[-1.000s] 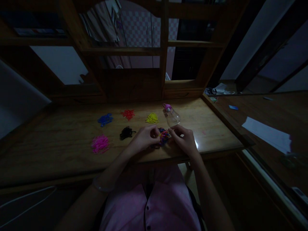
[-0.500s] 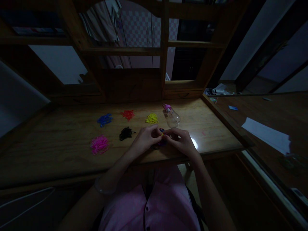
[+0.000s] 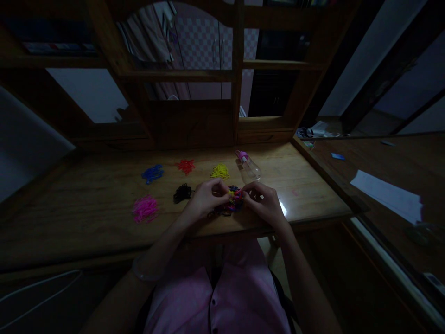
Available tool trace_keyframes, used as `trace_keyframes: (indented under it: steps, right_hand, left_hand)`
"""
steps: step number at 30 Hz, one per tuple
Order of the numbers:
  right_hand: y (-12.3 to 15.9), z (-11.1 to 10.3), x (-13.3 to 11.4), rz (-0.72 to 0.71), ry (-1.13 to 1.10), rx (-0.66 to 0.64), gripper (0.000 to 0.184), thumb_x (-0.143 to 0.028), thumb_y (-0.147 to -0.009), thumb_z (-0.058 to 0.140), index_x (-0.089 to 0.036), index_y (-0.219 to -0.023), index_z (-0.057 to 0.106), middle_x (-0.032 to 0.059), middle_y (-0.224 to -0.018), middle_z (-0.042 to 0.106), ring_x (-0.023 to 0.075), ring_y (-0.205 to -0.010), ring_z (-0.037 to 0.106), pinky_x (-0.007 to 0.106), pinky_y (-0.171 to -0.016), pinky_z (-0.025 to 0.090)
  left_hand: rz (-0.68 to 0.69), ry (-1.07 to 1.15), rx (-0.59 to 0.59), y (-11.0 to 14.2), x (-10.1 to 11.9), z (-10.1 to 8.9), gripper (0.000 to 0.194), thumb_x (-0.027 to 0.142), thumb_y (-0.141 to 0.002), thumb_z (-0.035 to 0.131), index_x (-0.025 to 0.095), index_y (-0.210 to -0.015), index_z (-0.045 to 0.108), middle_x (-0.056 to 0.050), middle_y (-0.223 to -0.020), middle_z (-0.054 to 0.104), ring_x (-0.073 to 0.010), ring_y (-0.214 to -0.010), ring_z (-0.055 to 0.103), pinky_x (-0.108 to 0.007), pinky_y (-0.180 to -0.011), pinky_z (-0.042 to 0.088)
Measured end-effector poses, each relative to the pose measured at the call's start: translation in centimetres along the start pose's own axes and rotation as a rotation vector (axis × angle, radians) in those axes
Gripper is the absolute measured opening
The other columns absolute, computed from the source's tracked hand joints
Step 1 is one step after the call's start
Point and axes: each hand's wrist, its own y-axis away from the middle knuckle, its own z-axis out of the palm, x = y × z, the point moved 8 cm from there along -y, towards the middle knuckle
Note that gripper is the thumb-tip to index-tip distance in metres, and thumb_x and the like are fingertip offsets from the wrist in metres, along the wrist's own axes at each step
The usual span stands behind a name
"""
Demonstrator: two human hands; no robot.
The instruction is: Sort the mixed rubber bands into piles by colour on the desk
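Observation:
A mixed pile of thin coloured bands (image 3: 227,209), which look like small rubber bands, lies near the desk's front edge. My left hand (image 3: 208,198) is at its left side, thumb and forefinger pinched, with a bit of yellow band at the fingertips. Across the pile, my right hand (image 3: 263,202) is also pinched at its upper right; what it grips is too small to make out. Sorted bands lie in separate heaps: yellow (image 3: 220,171), black (image 3: 182,193), red (image 3: 186,166), blue (image 3: 152,174) and pink (image 3: 145,208).
Behind my right hand a clear bulb-shaped bottle (image 3: 252,172) with a pink cap lies on its side. The wooden desk (image 3: 93,199) backs onto a shelf frame (image 3: 181,75). White paper sheets (image 3: 387,194) rest on the surface to the right.
My hands have moved apart from fingertips touching, left hand leftward and right hand rightward. More of the mixed pile shows between them.

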Motion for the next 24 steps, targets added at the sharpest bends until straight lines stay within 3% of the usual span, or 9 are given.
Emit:
trace_keyframes:
  steps: [10,17,24]
  right_hand:
    - [0.0,0.0,0.3,0.014,0.041,-0.006,0.009,-0.026,-0.086,0.058,-0.020,-0.087,0.066,0.0009,-0.075,0.064,0.0126,-0.061,0.054,0.024,-0.056,0.042]
    - [-0.1,-0.1,0.0,0.000,0.051,0.006,0.010,-0.026,-0.086,0.057,-0.020,-0.086,0.065,0.0000,-0.073,0.063,0.0122,-0.059,0.053,0.024,-0.056,0.041]
    - [-0.1,-0.3,-0.1,-0.004,0.086,0.003,0.012,-0.025,-0.087,0.056,-0.019,-0.087,0.067,0.0002,-0.072,0.063,0.0121,-0.058,0.052,0.024,-0.056,0.041]
  left_hand:
    - [-0.045,0.012,0.022,-0.3,-1.4,-2.6,0.031,0.035,-0.072,0.075,0.016,-0.095,0.067,-0.006,-0.086,0.073,-0.0184,-0.077,0.068,-0.028,-0.069,0.054]
    - [0.129,-0.344,0.212,-4.8,-0.6,-7.1,0.020,0.024,-0.076,0.066,0.015,-0.092,0.073,-0.007,-0.084,0.074,-0.0181,-0.078,0.068,-0.029,-0.073,0.052]
    - [0.212,-0.556,0.200,-7.8,-1.2,-7.1,0.015,0.020,-0.076,0.066,0.019,-0.086,0.078,-0.006,-0.085,0.071,-0.0185,-0.080,0.064,-0.029,-0.076,0.047]
